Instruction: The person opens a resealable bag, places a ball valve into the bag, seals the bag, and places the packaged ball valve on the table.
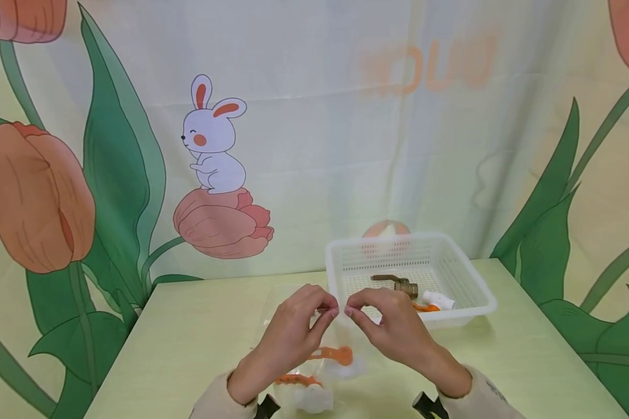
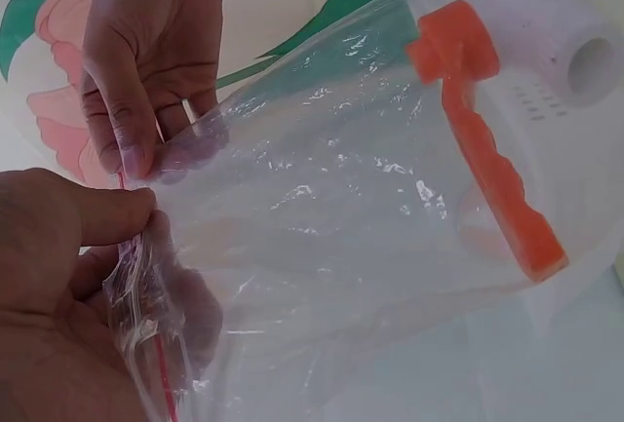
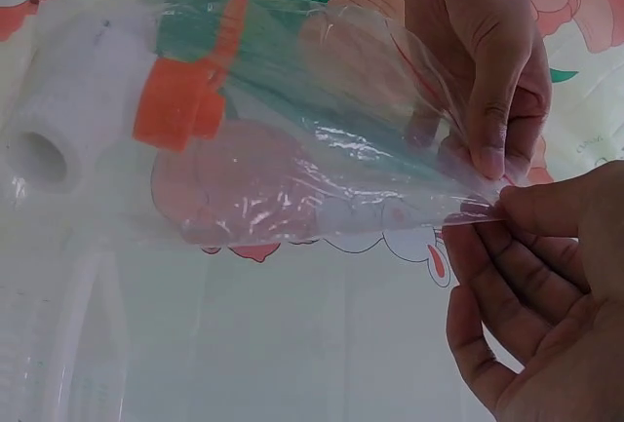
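A clear zip bag point(image 2: 312, 237) with a red line along its mouth hangs between my two hands. Thumb and fingers of my left hand point(image 1: 296, 326) pinch its top edge. Close beside them, my right hand point(image 1: 395, 329) pinches the same edge with thumb and fingertips. Low in the bag lie an orange handle point(image 2: 487, 164) with a ring-like end and a white tubular pipe fitting point(image 3: 83, 100). Under my hands, a second orange handle point(image 1: 299, 380) and a white fitting point(image 1: 314, 400) lie on the table in clear plastic.
A white perforated basket point(image 1: 479, 294) stands at the table's back right. It holds a bronze-coloured valve point(image 1: 406, 288), a white fitting point(image 1: 438, 300) and an orange piece point(image 1: 427, 308). Behind the table point(image 1: 188, 326) hangs a curtain point(image 1: 304, 145) printed with tulips and a rabbit.
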Available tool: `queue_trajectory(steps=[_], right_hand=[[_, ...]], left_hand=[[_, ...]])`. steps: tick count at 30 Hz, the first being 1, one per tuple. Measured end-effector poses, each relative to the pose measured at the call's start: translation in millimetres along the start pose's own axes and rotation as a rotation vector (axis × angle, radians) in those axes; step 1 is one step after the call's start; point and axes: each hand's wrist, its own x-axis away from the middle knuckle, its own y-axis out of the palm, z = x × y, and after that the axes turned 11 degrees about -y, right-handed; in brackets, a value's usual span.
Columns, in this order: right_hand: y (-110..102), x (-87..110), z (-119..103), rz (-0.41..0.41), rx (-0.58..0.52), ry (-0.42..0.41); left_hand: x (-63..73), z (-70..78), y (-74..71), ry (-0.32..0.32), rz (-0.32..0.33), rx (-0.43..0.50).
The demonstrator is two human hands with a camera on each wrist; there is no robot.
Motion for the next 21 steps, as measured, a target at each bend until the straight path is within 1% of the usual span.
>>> queue_trajectory(steps=[8, 17, 21], right_hand=[[-0.8, -0.7, -0.8, 0.024, 0.007, -0.003], [-2.6, 0.1, -1.4, 0.015, 0.018, 0.014], [-3.7, 0.9, 0.2, 0.013, 0.004, 0.020]], left_hand=[[3.0, -2.7, -3.5, -0.031, 0.005, -0.002], [4.6, -6.2, -3.4, -0.014, 0.021, -0.030], [5.1, -6.8, -4.5, -0.025, 0.017, -0.031]])
